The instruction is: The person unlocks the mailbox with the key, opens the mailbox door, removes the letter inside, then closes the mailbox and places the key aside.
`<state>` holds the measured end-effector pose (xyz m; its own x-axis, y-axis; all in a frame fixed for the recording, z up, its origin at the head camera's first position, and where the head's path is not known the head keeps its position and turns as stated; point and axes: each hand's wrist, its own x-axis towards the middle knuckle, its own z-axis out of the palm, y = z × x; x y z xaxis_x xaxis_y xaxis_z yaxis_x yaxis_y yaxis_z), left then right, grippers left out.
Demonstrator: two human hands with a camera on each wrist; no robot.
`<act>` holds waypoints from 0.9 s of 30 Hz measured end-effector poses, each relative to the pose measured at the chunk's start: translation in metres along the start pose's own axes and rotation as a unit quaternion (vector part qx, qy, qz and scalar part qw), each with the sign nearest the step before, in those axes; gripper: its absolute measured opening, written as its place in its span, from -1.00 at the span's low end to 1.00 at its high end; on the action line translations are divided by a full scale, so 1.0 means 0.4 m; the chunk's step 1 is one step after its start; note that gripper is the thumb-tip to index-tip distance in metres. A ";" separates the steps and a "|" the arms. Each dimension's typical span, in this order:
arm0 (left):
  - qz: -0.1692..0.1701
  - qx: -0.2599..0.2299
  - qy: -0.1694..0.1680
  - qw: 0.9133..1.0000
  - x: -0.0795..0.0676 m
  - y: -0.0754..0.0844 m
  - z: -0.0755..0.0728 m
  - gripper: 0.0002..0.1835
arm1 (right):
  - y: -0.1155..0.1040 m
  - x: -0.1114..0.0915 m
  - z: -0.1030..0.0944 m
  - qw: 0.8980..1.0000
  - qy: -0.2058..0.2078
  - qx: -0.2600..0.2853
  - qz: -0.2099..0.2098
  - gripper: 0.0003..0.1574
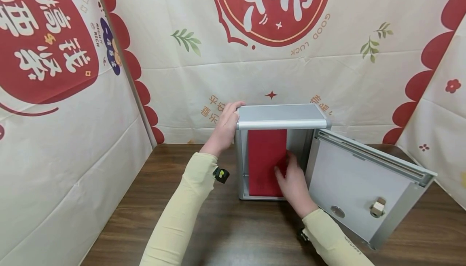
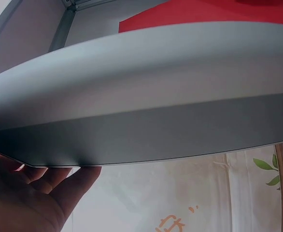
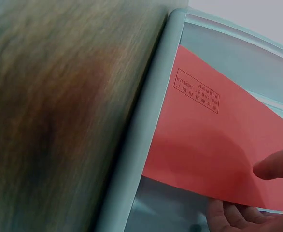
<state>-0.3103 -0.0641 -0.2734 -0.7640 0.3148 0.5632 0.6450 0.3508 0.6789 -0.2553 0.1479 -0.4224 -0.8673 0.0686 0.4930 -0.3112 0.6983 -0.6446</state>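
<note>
A grey metal letter box (image 1: 282, 114) stands on the table with its door (image 1: 356, 177) swung out to the right. Upright inside, toward the left wall, is a red paper envelope (image 1: 265, 156); printed characters in a frame show on it in the right wrist view. My right hand (image 1: 295, 183) reaches into the box and pinches the envelope's right edge, thumb (image 3: 274, 166) in front and fingers behind. At the box's upper left corner my left hand (image 1: 225, 130) holds on, its fingers (image 2: 78, 186) bent against the back edge.
A lock (image 1: 378, 207) and a round plate (image 1: 337, 211) sit on the door's inner face, which juts out over the right of the brown wooden table (image 1: 145, 205). Printed cloth (image 1: 255, 71) hangs close behind the box, with another cloth (image 1: 62, 156) along the left side.
</note>
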 end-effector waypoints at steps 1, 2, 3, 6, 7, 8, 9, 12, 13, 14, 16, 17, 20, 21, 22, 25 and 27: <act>0.000 -0.001 0.000 1.000 0.000 0.000 0.000 -0.45 | 0.000 0.000 -0.001 1.000 0.002 0.001 -0.002 -0.29; 0.001 -0.002 0.000 1.000 0.000 0.000 0.000 -0.45 | 0.000 0.000 -0.001 1.000 0.006 0.003 -0.004 -0.30; 0.001 -0.002 0.000 1.000 0.000 0.001 0.000 -0.45 | 0.000 0.000 -0.001 1.000 0.009 0.004 -0.005 -0.33; -0.002 -0.005 -0.003 1.000 0.000 0.001 -0.001 -0.45 | 0.000 0.000 0.000 1.000 0.017 0.013 -0.002 -0.43; -0.004 -0.005 -0.003 1.000 -0.001 0.001 -0.001 -0.45 | 0.001 0.000 0.002 1.000 0.018 0.019 0.002 -0.47; -0.005 -0.004 -0.004 1.000 -0.001 0.001 0.000 -0.45 | 0.000 0.001 0.003 0.999 0.020 0.027 0.007 -0.53; -0.005 -0.005 -0.004 1.000 -0.001 0.000 0.000 -0.45 | 0.000 0.001 0.003 0.999 0.019 0.035 0.011 -0.57; -0.004 -0.005 -0.003 1.000 0.000 -0.001 0.001 -0.45 | -0.002 0.003 0.003 0.998 0.010 0.062 0.030 -0.70; -0.003 -0.005 -0.003 1.000 0.000 -0.001 0.001 -0.45 | -0.004 0.003 0.003 0.997 0.007 0.069 0.036 -0.73; -0.003 -0.006 -0.003 1.000 0.000 0.000 0.001 -0.45 | -0.006 0.004 0.001 0.996 0.004 0.076 0.041 -0.74; -0.004 -0.007 -0.003 1.000 -0.001 0.000 0.001 -0.46 | -0.008 0.004 -0.001 0.995 -0.001 0.087 0.049 -0.77; -0.004 -0.007 -0.002 1.000 -0.001 0.001 0.000 -0.46 | -0.010 0.005 -0.003 0.994 -0.001 0.092 0.051 -0.77; -0.003 -0.007 -0.001 1.000 -0.001 0.001 0.000 -0.46 | -0.014 0.007 -0.008 0.993 -0.003 0.101 0.056 -0.78; -0.002 -0.006 0.000 1.000 0.000 0.001 0.000 -0.45 | -0.014 0.007 -0.009 0.993 -0.003 0.104 0.057 -0.78; 0.000 -0.004 0.000 1.000 0.000 0.001 0.000 -0.45 | -0.015 0.007 -0.011 0.993 -0.004 0.105 0.058 -0.78; 0.002 -0.001 0.000 1.000 0.000 -0.001 0.001 -0.45 | -0.016 0.007 -0.013 0.992 -0.006 0.110 0.061 -0.78; 0.001 0.000 0.000 1.000 0.000 -0.001 0.001 -0.46 | -0.015 0.006 -0.014 0.992 -0.006 0.109 0.061 -0.78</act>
<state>-0.3105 -0.0638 -0.2740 -0.7624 0.3164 0.5644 0.6469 0.3508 0.6771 -0.2534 0.1478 -0.4138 -0.9080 0.1346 0.3968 -0.2785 0.5136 -0.8115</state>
